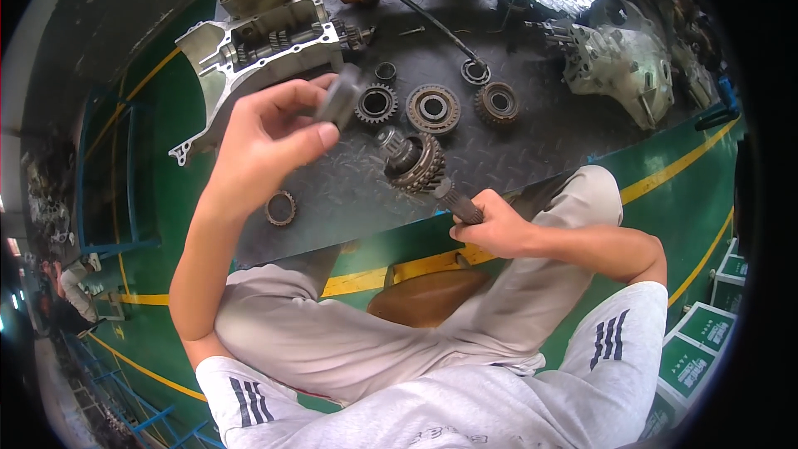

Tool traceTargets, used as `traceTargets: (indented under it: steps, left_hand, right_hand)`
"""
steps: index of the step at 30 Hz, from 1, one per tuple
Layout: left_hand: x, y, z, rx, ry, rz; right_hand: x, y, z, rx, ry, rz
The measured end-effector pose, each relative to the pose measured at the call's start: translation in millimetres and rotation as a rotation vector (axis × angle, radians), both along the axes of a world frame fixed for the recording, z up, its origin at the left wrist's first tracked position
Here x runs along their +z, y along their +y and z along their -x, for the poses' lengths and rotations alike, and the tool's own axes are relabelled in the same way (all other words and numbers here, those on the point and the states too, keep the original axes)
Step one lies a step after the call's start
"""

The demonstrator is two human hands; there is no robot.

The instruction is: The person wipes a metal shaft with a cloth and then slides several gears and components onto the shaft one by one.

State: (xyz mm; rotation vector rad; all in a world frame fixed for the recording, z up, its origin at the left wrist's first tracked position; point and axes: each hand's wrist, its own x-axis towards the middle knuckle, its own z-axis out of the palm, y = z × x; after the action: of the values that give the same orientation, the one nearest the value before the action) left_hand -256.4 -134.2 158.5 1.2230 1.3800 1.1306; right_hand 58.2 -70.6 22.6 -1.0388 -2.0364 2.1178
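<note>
My left hand (268, 129) pinches a dark metal ring (342, 96) between thumb and fingers, raised over the table; it is blurred, so I cannot tell whether it has teeth. My right hand (497, 229) is closed round the splined lower end of a gear shaft (416, 166). The shaft tilts up to the left, a toothed gear around its middle and its bare top end pointing toward the ring. Ring and shaft are apart. Just beyond them lie a toothed gear (376, 103), a wide gear with a hub (433, 109) and a brownish gear (497, 106).
A toothed ring (281, 209) lies on the dark tread-plate table (332, 199) near its front left. An open gearbox housing (274, 46) with shafts inside stands far left; another metal housing (619, 66) stands far right. A rod (436, 25) slants beside a small bearing (475, 73).
</note>
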Motion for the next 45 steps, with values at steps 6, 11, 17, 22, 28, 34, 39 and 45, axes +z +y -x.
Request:
traceTargets:
  steps: [6, 11, 17, 22, 28, 34, 39, 45]
  left_hand:
    - [8, -6, -39, -0.082, 0.058, -0.166]
    - [12, -4, -36, -0.127, 0.418, -0.421]
    - [21, -5, -41, -0.172, 0.485, -0.427]
    - [17, -9, -42, -0.17, 0.45, -0.466]
    - [34, -10, -45, -0.246, 0.565, -0.424]
    - [26, -17, -53, -0.229, 0.577, -0.386]
    - [18, -14, -63, -0.15, 0.381, -0.333]
    - [13, -8, -60, -0.221, 0.516, -0.332]
  right_hand:
    - [16, 10, -4, -0.035, 0.114, 0.023]
    - [18, 13, -6, -0.008, 0.112, -0.025]
    - [17, 11, -9, 0.05, 0.062, -0.018]
    - [9, 11, -10, 0.104, 0.161, -0.032]
    - [20, 8, -10, 0.026, 0.169, -0.211]
    - [19, 9, -4, 0.012, 0.214, -0.262]
    - [21, 10, -5, 0.042, 0.217, -0.255]
    - [20, 8, -6, 0.035, 0.218, -0.176]
